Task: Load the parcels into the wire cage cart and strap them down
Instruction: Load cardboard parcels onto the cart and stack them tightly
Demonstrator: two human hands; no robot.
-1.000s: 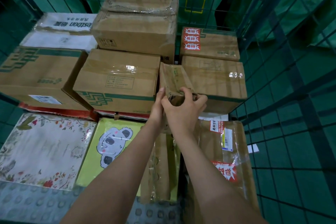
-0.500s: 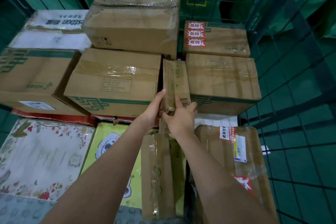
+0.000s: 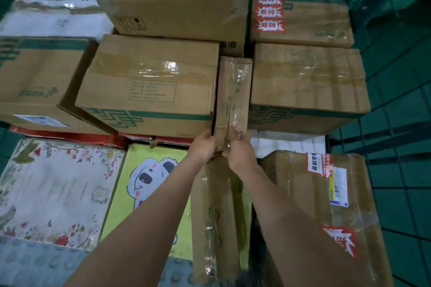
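The green wire cage cart [image 3: 396, 105], its mesh blurred, encloses rectangular brown cardboard boxes with glossy, wrinkled tape, several cut off at the frame's edges. A narrow parcel [image 3: 234, 91], a slim taped cardboard slab, stands on edge, wedged between the left box [image 3: 151, 84] and the right box [image 3: 307, 81]. The right hand [image 3: 241, 152] pinches its near end, while the left hand [image 3: 204, 147] curls round its left edge, fingertips hidden in the gap.

Red stickers [image 3: 269, 13]: we read "易碎!" three times, on the carton [image 3: 314, 21] in the wire cage cart's [image 3: 396, 100] far right corner.
Tall carton [image 3: 177, 2]: we read "液".
White parcel [image 3: 53, 9]: "stbon", upside down.
Red label [image 3: 318, 165]: "此标签", on the near-right parcel [image 3: 300, 193].
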